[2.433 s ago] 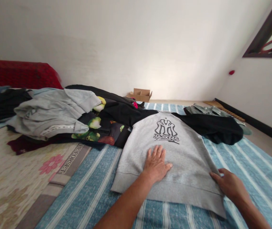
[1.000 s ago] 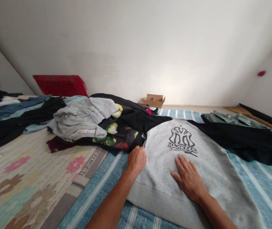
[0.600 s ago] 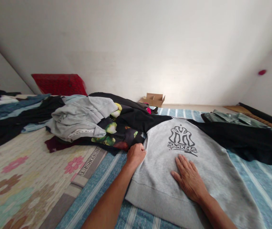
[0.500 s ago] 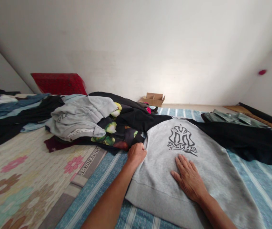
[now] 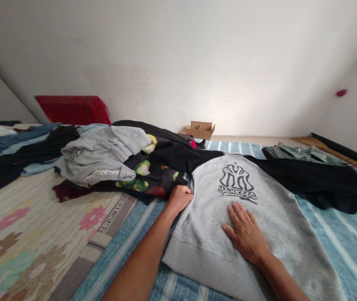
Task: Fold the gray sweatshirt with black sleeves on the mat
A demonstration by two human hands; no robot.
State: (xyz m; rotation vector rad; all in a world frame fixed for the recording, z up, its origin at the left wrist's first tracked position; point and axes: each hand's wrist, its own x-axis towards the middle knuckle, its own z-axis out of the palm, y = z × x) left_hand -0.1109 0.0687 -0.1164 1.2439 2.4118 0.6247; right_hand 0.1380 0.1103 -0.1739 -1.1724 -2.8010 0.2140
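A grey Yankees sweatshirt (image 5: 278, 238) is lying flat on a blue-striped quilt (image 5: 341, 246), its long axis running away from the person, with the collar far and the ribbed hem near, and a black sleeve (image 5: 310, 184) is reaching out to the right. The right hand (image 5: 245, 234) is pressing down spread, palm flat, just below the chest logo (image 5: 237, 182). The left hand (image 5: 180, 198) is curling at the sweatshirt's left edge, its fingers bunching against the fabric (whether they are pinching a fold, I cannot tell), just beside a fruit-print garment (image 5: 153, 179). The right hand is sitting nearer the sweatshirt's middle.
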